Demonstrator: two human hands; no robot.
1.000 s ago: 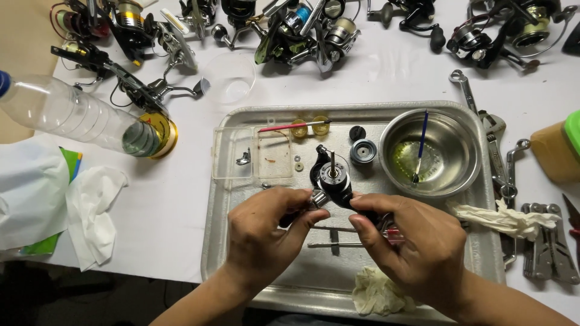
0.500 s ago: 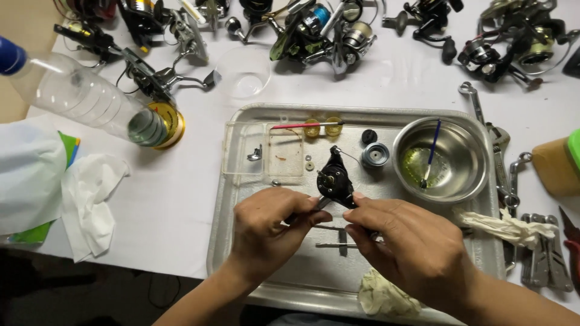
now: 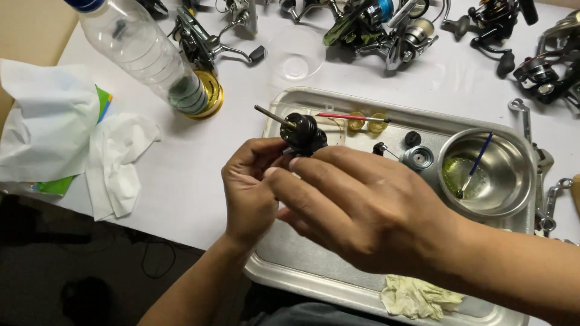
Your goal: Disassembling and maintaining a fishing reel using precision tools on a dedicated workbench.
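Note:
A black fishing reel body [image 3: 305,134] with a thin metal shaft sticking up to the left is held above the left end of a metal tray [image 3: 302,259]. My left hand [image 3: 251,190] grips it from below. My right hand [image 3: 362,208] reaches across in front, its fingers curled on the reel's lower part, which they hide. Both hands are raised close to the camera.
In the tray lie a steel bowl [image 3: 489,175] with greenish liquid and a blue brush, a small spool [image 3: 417,158], a red-handled tool [image 3: 353,117] and a rag [image 3: 417,296]. A clear plastic bottle [image 3: 142,54], white tissues [image 3: 78,145], several reels [image 3: 386,27] and wrenches [image 3: 544,175] surround it.
Both hands have lifted the reel body up and to the left, toward the tray's left end. The view has shifted and the hands look larger and nearer.

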